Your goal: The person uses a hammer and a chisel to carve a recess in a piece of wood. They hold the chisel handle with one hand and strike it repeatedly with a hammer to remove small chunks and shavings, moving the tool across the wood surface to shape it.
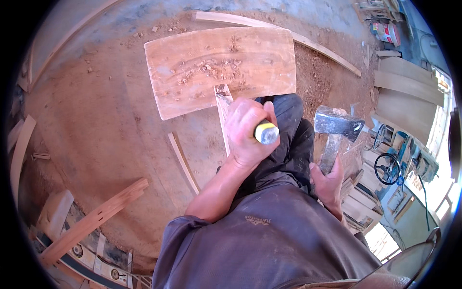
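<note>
My left hand (248, 127) is wrapped round the handle of a chisel (266, 133), whose yellow-ringed butt with a metal cap points up at me. The fist hides most of the blade. Beneath it lies a narrow wood strip (223, 107), its cut far end resting on a broad wooden board (168, 103). Off to the right, my right hand (328, 182) grips the short shaft of a hatchet (332, 123), its dark steel head raised above the fist and apart from the chisel.
Wood chips (216, 67) are scattered over the board. Beyond it lies a long curved strip (231, 19); a thin stick (184, 163) lies on the dusty floor. A thick beam (96, 221) juts in at lower left. Machinery with a black handwheel (388, 168) stands at right.
</note>
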Demonstrator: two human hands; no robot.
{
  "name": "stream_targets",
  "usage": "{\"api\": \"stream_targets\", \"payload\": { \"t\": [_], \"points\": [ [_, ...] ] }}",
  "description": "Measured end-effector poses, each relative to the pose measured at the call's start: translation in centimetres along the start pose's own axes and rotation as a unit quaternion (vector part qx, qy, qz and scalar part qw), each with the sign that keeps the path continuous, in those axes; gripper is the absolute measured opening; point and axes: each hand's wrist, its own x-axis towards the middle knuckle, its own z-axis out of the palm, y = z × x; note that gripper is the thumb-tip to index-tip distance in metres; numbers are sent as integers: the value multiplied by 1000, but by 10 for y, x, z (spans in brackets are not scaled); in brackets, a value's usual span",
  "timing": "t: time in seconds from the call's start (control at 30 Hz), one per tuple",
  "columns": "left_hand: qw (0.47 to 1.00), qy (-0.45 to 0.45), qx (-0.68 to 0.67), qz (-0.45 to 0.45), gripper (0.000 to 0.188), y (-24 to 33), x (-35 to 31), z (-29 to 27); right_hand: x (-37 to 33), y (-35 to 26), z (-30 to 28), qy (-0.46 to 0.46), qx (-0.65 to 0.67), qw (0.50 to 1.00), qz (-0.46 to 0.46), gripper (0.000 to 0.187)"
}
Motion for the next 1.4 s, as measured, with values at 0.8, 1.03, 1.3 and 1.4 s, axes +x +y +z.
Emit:
{"api": "stream_targets", "payload": {
  "t": [0.8, 1.03, 1.3, 1.4],
  "points": [
    [995, 8, -51, 86, 26, -14, 1, 1, -1, -24, 11, 24, 26, 999, -22, 31],
    [990, 25, -71, 122, 28, -22, -2, 5, 2, 3, -4, -5, 10, 940, -341, 28],
    [996, 36, -54, 62, 28, -15, -6, 2, 1, -41, 22, -88, -210, 890, -396, 28],
    [993, 52, -100, 34, 23, -13, -2, -17, -11, -26, 19, -82, -173, 936, -295, 28]
  ]
}}
